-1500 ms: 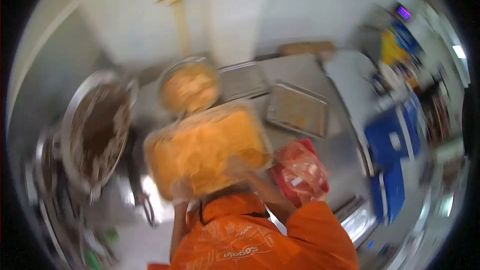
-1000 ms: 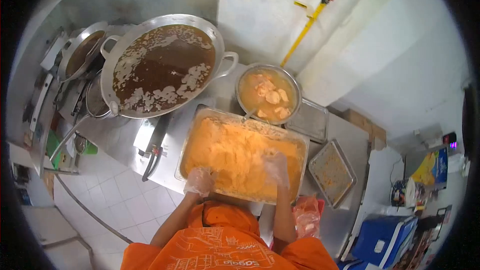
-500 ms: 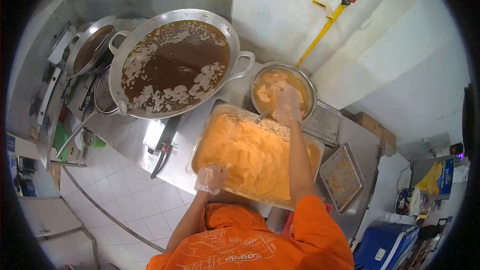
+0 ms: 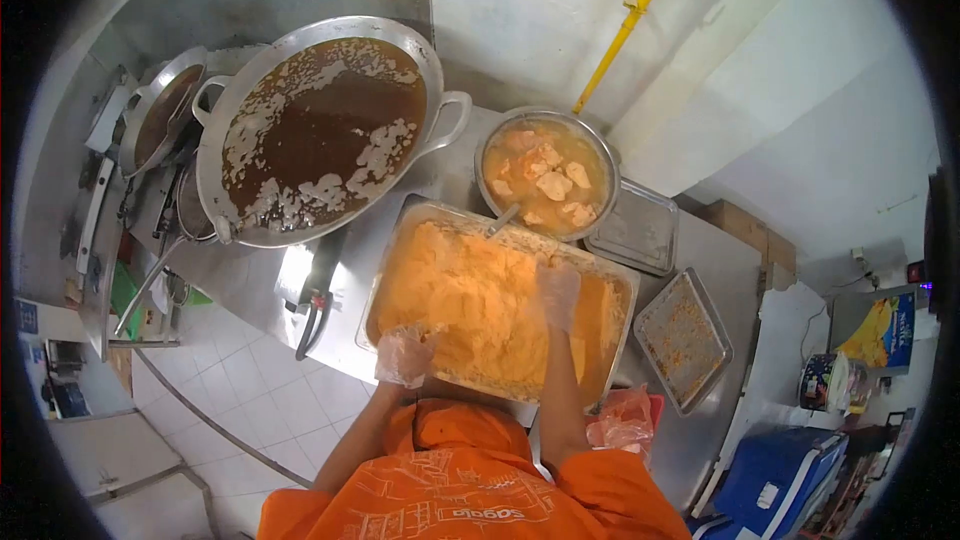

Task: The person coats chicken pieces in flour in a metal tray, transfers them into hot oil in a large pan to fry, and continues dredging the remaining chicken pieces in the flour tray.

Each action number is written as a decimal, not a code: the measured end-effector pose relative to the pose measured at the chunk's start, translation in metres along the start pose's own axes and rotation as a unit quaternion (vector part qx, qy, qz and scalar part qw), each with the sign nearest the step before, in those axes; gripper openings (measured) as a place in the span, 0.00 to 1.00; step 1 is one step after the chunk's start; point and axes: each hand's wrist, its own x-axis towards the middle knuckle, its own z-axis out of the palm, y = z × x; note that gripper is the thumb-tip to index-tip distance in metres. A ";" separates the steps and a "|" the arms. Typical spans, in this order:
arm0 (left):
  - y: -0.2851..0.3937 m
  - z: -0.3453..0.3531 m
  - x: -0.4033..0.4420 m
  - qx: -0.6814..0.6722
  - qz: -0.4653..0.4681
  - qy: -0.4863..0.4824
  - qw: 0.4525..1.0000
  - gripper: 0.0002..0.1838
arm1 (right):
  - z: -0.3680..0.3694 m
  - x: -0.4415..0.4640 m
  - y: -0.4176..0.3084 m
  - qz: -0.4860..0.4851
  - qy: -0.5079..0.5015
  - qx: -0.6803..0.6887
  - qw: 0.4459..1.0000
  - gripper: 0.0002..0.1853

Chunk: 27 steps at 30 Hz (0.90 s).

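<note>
A large metal tray (image 4: 618,340) holds a deep layer of orange powdery breading (image 4: 470,290). My left hand (image 4: 403,356), in a clear plastic glove, is at the tray's near left side; its breading-coated fingertips reach over the powder, their grip unclear. Also gloved, my right hand (image 4: 558,298) is over the right part of the breading. Its fingers look bunched together, and whatever they hold is hidden. Beyond the tray stands a steel bowl (image 4: 612,155) with pale raw meat pieces (image 4: 553,184) in cloudy orange liquid. A metal handle (image 4: 503,220) sticks out between bowl and tray.
At the left, a wide two-handled pan (image 4: 432,70) contains dark oil with foam on top. A wire strainer (image 4: 195,205) rests beside it. Right of the bowl lies a flat metal tray (image 4: 635,230), and nearer me a crumb-covered tray (image 4: 684,342). A yellow pipe (image 4: 610,55) runs along the wall.
My right hand has come out of the bowl and down to the breading tray. My left hand stays at the tray's near left side. The view has shifted slightly.
</note>
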 end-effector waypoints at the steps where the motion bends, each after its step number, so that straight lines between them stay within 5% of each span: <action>1: 0.011 -0.020 0.004 -0.038 -0.051 0.000 0.998 0.09 | -0.004 -0.001 -0.010 0.018 0.012 0.044 0.999 0.24; 3: 0.036 -0.087 0.034 -0.107 -0.151 0.000 0.983 0.09 | 0.005 0.009 -0.016 0.004 0.066 0.053 0.996 0.24; 5: 0.034 -0.078 0.036 -0.104 -0.183 -0.032 0.977 0.09 | 0.030 0.013 0.008 -0.057 0.133 -0.036 0.989 0.24; 7: 0.029 -0.071 0.036 -0.085 -0.171 -0.026 0.981 0.11 | -0.063 -0.003 -0.056 0.028 -0.032 0.149 0.988 0.19; 9: 0.026 -0.063 0.030 -0.061 -0.140 -0.028 0.988 0.13 | -0.076 0.017 -0.059 -0.039 -0.090 0.271 0.957 0.18; 10: 0.024 -0.056 0.026 -0.053 -0.136 -0.049 0.988 0.14 | -0.080 0.020 -0.063 -0.084 -0.048 0.223 0.970 0.18; 13: 0.019 -0.049 0.040 -0.005 -0.163 -0.236 0.958 0.16 | -0.088 0.031 -0.065 -0.186 0.041 0.122 0.974 0.19; 15: 0.039 -0.040 0.056 -0.013 -0.109 -0.313 0.944 0.10 | -0.083 0.037 -0.054 -0.202 0.033 0.119 0.972 0.19; 17: 0.053 -0.021 0.059 -0.043 0.001 -0.407 0.912 0.21 | -0.097 0.023 -0.072 -0.131 -0.031 0.138 0.981 0.19; 20: 0.082 -0.052 0.113 -0.076 -0.097 -0.396 0.910 0.25 | -0.092 0.007 -0.078 -0.078 -0.050 0.162 0.982 0.18; 24: 0.025 -0.024 0.167 -0.126 -0.209 -0.123 0.962 0.47 | -0.119 -0.042 -0.114 -0.016 -0.117 0.169 0.979 0.16; 27: 0.014 0.006 0.201 -0.076 -0.241 -0.139 0.958 0.47 | -0.065 -0.055 -0.083 -0.072 -0.170 0.113 0.976 0.15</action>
